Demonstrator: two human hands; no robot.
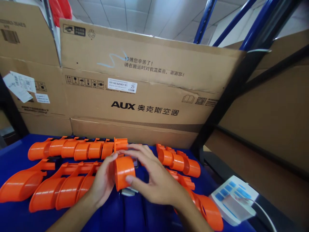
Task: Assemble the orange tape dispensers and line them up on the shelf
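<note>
In front of me, both hands hold an orange plastic part point(124, 169), shaped like a short round cup with a bracket-like arm rising at its back. My left hand point(104, 178) grips its left side, with the fingers partly hidden behind it. The thumb of my right hand point(156, 177) presses on the round front, while the other fingers curve over the top toward the arm. Just under the held part a small light-coloured object point(128, 192) is mostly hidden, so I cannot make out its kind.
Similar orange parts stand in a back row point(69, 149), at front left point(47, 192), at back right point(178, 161) and at front right point(211, 211) on a blue surface point(13, 214). A white device with blue keys point(233, 199) and a cable lies right. Cardboard point(149, 87) and a dark post point(218, 96) border the surface.
</note>
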